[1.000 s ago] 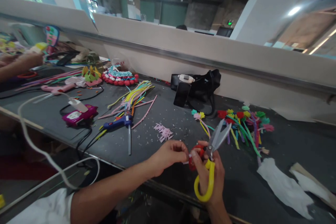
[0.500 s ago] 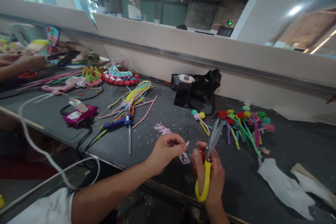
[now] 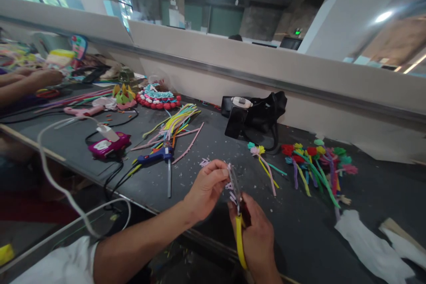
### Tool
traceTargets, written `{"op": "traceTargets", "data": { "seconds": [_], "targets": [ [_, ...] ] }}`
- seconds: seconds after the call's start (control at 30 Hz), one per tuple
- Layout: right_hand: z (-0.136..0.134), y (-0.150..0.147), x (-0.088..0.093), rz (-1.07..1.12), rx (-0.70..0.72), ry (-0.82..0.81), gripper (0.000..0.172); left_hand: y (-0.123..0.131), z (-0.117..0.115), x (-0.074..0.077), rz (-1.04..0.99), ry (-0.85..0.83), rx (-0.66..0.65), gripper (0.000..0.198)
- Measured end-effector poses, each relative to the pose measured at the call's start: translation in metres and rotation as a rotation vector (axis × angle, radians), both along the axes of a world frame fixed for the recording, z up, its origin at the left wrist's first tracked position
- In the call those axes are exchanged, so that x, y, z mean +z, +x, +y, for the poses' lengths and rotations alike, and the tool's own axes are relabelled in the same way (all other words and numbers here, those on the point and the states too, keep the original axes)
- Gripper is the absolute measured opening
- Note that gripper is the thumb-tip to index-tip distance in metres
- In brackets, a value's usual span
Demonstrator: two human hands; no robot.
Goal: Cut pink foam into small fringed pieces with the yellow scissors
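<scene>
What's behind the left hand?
Pale pink strips on the dark tabletop show just past the left hand. Whatever the hand itself covers, including any more strips, can't be seen.

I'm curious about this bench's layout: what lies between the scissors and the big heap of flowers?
In the head camera's view, a small bunch of flowers lies on the dark table between the scissors in the right hand and the heap.

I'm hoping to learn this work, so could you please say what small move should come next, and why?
Probably a careful snip with the scissors: the right hand holds them with the blades close beside the left hand, which seems to pinch a pink strip, and short pink pieces lie on the table.
</scene>
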State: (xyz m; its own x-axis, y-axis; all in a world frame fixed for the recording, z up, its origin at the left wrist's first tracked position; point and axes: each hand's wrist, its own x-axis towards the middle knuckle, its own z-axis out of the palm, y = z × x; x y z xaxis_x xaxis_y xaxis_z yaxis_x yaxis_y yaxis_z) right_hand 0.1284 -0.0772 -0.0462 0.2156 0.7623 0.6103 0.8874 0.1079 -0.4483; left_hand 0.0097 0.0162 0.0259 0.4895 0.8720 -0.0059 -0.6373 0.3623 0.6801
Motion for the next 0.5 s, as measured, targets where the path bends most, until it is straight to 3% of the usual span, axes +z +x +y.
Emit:
{"op": "traceTargets", "data": {
  "seconds": [0.5],
  "targets": [
    [0.000, 0.001, -0.009, -0.066, -0.053, 0.026, 0.030, 0.003, -0.003, 0.000, 0.015, -0.027, 0.021, 0.014]
  ]
}}
